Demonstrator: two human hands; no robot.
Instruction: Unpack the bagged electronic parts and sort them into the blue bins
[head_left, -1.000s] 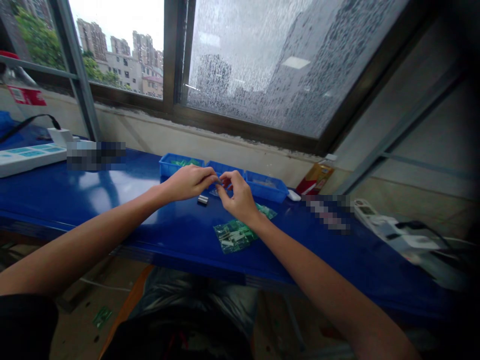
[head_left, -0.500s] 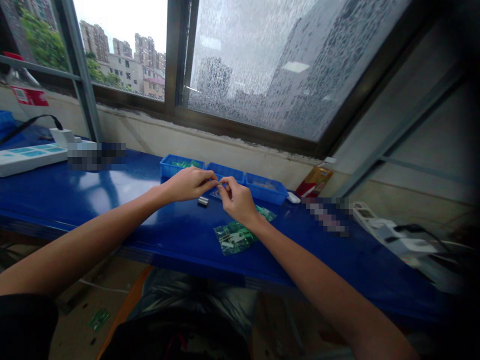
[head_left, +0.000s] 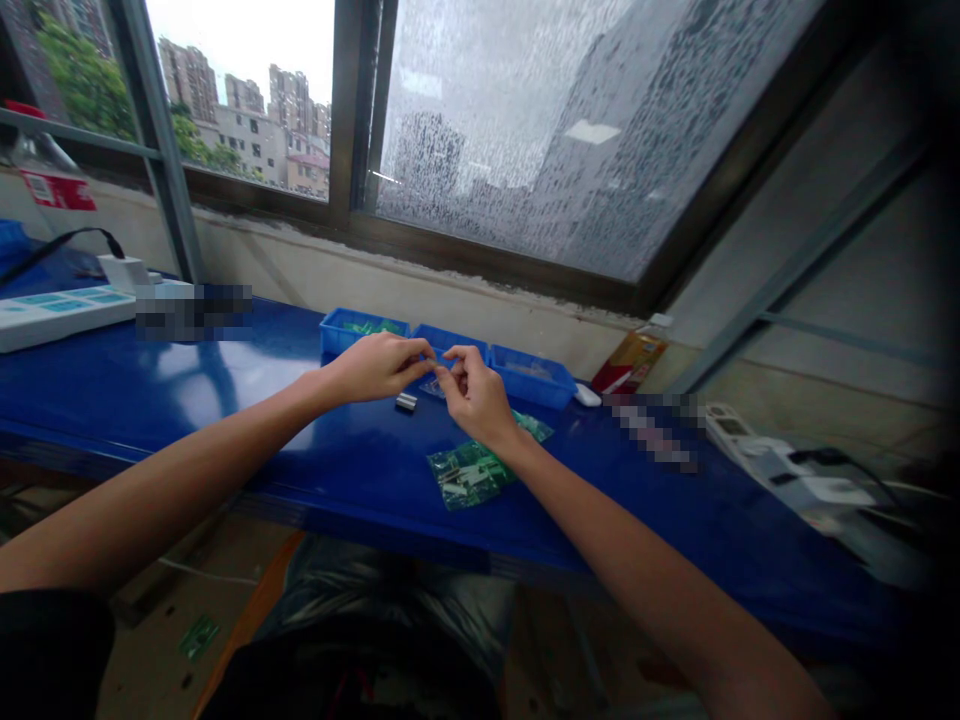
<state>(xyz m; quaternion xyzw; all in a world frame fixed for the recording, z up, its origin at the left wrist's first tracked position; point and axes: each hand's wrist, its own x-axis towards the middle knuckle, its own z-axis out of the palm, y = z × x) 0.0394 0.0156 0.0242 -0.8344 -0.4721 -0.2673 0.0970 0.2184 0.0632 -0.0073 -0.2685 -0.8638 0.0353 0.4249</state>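
Over the blue table, my left hand (head_left: pixel 384 366) is pinched, thumb against forefinger, on something too small to make out. My right hand (head_left: pixel 472 397) meets it at the fingertips; its thumb reaches toward the left fingertips and its forefinger is raised and bent. Whether a part sits between the right fingers is hidden. Just below the hands lies a small block of silvery metal cylinders (head_left: pixel 406 402). Green-printed clear plastic packets (head_left: pixel 469 475) with pale pieces inside lie beneath my right wrist. Part of another clear packet (head_left: pixel 431 386) shows between the hands.
Three blue bins stand along the wall: a left bin (head_left: pixel 365 330) with green packets, a middle bin (head_left: pixel 450 340) and a right bin (head_left: pixel 532 378). A bottle (head_left: pixel 634 355) stands right of them. Power strips lie at the left (head_left: pixel 67 310) and right (head_left: pixel 750 450).
My right forefinger has lifted and bent away from the left fingertips, and the right hand has shifted slightly. My left hand keeps its pinch in place.
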